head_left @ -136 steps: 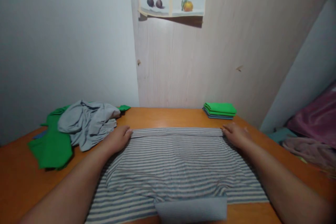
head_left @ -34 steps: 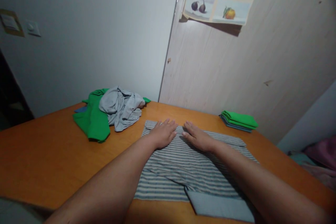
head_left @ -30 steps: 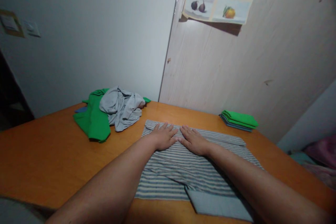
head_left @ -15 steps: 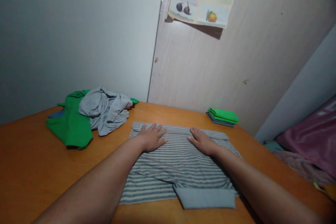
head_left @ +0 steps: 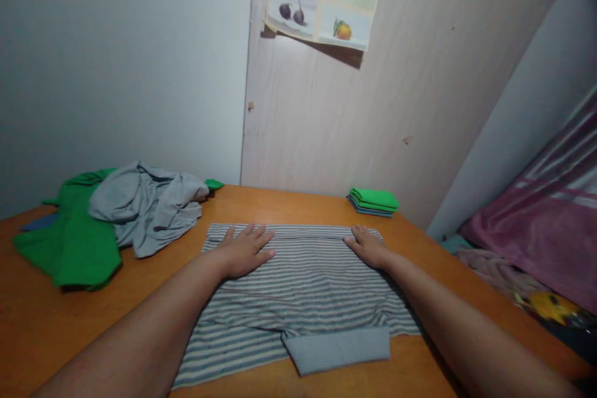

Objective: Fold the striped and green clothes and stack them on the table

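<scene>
A grey-and-white striped garment [head_left: 303, 286] lies spread flat on the orange wooden table [head_left: 60, 317], with a plain grey band [head_left: 338, 349] at its near edge. My left hand [head_left: 245, 249] rests palm down on its far left part, fingers stretched out. Over at the garment's far right corner, my right hand [head_left: 368, 245] also lies flat with fingers extended. Neither hand holds anything.
A loose heap of grey cloth [head_left: 144, 208] over green cloth [head_left: 69, 249] sits at the table's far left. A small folded stack of green and blue pieces [head_left: 373, 201] is at the far right, against the wall. Pink bedding [head_left: 536, 236] lies beyond the table's right edge.
Both hands, together at the middle of the garment's far edge a second ago, have slid apart along it, left hand leftward and right hand to the right corner. The view has turned right.
</scene>
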Demonstrator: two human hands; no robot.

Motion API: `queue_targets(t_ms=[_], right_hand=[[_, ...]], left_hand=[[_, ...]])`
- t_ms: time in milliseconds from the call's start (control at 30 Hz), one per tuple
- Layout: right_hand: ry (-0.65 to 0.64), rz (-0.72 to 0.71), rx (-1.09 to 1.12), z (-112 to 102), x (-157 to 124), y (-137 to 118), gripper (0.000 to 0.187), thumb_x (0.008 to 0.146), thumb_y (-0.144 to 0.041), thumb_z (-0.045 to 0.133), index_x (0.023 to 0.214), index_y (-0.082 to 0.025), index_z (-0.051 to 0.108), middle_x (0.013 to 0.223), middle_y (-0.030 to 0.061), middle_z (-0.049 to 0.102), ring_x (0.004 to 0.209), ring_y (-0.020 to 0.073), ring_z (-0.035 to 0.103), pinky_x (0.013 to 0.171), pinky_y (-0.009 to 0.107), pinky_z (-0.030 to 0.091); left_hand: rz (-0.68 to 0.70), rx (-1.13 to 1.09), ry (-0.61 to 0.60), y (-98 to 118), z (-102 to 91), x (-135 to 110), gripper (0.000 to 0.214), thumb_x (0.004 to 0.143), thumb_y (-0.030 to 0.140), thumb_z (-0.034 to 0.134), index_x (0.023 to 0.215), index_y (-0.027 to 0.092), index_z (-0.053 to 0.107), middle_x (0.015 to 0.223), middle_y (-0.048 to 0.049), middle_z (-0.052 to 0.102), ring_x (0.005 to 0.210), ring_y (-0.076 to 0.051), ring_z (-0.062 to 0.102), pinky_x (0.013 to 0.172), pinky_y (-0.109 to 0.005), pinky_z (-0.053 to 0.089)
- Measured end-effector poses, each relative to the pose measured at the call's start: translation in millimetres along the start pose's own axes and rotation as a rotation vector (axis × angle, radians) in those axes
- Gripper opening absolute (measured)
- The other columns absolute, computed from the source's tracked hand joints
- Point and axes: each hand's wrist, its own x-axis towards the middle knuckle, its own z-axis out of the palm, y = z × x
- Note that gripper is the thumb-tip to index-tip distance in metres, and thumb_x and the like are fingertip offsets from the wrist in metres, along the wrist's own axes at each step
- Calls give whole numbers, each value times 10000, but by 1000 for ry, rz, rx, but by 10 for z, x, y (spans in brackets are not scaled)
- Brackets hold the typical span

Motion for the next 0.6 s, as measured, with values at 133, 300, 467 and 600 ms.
queue_targets(t_ms=[133, 300, 467, 600], right_hand=[[19, 113, 16, 28, -18, 146, 812, 990, -652, 189, 1539, -76, 347, 1637, 206, 250, 1523, 331, 196, 1194, 534, 211], [21, 175, 3, 139, -28, 234, 829, 975, -659, 177, 1595, -111, 229, 1664, 153, 190, 1540, 306, 134, 1200, 569, 191], [45, 174, 2, 209, 4, 262, 855, 963, -675, 160, 1598, -104, 222, 1669, 136, 175, 1541, 306, 128, 1198, 588, 188], [45, 170, 9, 210, 11, 268, 855, 965, -672, 157, 1597, -100, 222, 1672, 130, 158, 1543, 300, 122, 1203, 586, 166]], left_hand=[[-2, 2, 14, -4, 10, -14, 707, 972, 673, 271, 1574, 305, 310, 1661, -88, 212, 1541, -339, 132, 1163, -690, 98], [-125, 26, 147, -55, 27, -13, 731, 974, 679, 246, 1541, 239, 384, 1664, -137, 194, 1539, -353, 130, 1174, -653, 127], [-251, 57, 90, -132, 45, -16, 830, 949, 724, 230, 1570, 181, 318, 1659, -180, 170, 1544, -332, 116, 1193, -617, 103], [-248, 64, 88, -159, 59, -11, 848, 936, 737, 247, 1579, 186, 302, 1658, -173, 169, 1545, -332, 113, 1191, -630, 93]])
